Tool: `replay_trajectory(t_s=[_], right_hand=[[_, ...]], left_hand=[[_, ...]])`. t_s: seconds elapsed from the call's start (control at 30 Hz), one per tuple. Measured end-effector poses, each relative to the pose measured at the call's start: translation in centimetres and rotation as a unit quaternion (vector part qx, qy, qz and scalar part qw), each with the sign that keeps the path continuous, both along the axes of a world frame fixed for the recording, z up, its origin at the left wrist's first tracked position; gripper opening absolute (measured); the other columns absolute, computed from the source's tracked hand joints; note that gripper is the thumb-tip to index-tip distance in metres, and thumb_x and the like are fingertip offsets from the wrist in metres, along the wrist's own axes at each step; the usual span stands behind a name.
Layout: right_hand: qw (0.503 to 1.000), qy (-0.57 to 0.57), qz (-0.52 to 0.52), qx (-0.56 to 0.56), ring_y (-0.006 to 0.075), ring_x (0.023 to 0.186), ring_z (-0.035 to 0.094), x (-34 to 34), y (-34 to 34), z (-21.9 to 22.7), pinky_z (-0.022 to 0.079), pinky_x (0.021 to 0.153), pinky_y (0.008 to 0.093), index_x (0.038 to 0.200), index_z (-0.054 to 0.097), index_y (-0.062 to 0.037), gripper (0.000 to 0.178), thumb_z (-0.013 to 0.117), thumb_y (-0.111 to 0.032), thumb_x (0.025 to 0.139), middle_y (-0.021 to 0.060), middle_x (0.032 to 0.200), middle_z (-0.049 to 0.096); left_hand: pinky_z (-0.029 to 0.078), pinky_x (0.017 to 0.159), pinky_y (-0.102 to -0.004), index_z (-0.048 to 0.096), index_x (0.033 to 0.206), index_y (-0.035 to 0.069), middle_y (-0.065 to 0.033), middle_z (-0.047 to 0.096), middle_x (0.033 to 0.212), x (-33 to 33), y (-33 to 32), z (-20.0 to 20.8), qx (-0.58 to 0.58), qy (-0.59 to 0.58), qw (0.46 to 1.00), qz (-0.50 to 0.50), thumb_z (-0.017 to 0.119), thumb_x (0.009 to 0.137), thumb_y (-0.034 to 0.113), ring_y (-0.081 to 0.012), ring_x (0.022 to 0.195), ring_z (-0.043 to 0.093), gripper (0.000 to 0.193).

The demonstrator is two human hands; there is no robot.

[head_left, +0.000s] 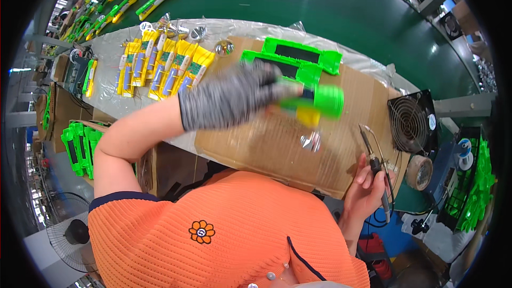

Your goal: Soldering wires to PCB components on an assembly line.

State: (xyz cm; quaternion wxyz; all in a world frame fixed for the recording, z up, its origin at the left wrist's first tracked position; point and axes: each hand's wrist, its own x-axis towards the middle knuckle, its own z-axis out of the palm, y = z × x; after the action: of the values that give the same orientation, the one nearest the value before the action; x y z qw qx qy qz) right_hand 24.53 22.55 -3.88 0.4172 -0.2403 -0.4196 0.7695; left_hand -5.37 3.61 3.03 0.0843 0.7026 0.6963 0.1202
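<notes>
My left hand (232,98), in a grey striped glove, is closed round a green and yellow flashlight body (326,101) above the cardboard. Motion smears both the glove and the flashlight. Just below the flashlight's yellow part is a silver reflector (310,141); whether it is joined to it I cannot tell. My bare right hand (368,184) grips a soldering iron (376,164), its tip pointing up and away, with a thin bent metal tube beside it. Two green housing halves (301,53) with dark inner strips lie beyond the gloved hand.
Several yellow housings (170,69) with blue cells and circuit boards lie at left, near loose reflectors (224,47). A black fan (413,120) and a tape-like roll (420,173) stand at right. Beyond the table runs a green conveyor (256,0) carrying flashlights at far left.
</notes>
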Motion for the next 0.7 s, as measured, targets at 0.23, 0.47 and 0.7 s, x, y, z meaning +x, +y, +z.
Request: replay_trajectory(t_s=[0.23, 0.47, 0.7], right_hand=[[1.000, -0.001, -0.011, -0.013, 0.0143, 0.058, 0.053, 0.0, -0.3, 0.2, 0.041, 0.105, 0.0501, 0.090, 0.046, -0.0084, 0.012, 0.057, -0.012, 0.094, 0.0008, 0.059, 0.044], [1.000, 0.003, -0.006, -0.009, 0.0132, 0.059, 0.053, 0.1, -0.3, -0.1, 0.042, 0.105, 0.0492, 0.090, 0.042, -0.0097, 0.015, 0.056, -0.011, 0.094, -0.0002, 0.058, 0.041], [0.999, 0.006, 0.012, -0.031, 0.0116, 0.059, 0.048, 0.4, 0.0, -0.9, 0.041, 0.107, 0.0476, 0.094, 0.045, -0.0112, 0.007, 0.050, -0.014, 0.099, -0.0001, 0.059, 0.040]], left_hand=[[0.048, 0.091, -0.0454, 0.033, 0.149, 0.020, -0.0189, 0.058, 0.112, -17.9, 8.5, -2.3, -0.070, 0.159, 0.952, 0.253, 0.065, 0.089, 0.026, -0.0374, 0.106, 0.058, 0.068], [0.025, 0.115, -0.0479, 0.035, 0.147, 0.004, -0.0256, 0.033, 0.150, -7.7, 7.0, -1.5, -0.100, 0.105, 0.980, 0.135, 0.055, 0.091, 0.050, -0.0399, 0.140, 0.032, 0.075], [0.030, 0.111, -0.0486, 0.049, 0.133, 0.004, -0.0225, 0.049, 0.137, 1.3, 0.2, -1.0, 0.121, 0.120, 0.964, 0.202, 0.061, 0.089, 0.046, -0.0361, 0.130, 0.044, 0.063]])
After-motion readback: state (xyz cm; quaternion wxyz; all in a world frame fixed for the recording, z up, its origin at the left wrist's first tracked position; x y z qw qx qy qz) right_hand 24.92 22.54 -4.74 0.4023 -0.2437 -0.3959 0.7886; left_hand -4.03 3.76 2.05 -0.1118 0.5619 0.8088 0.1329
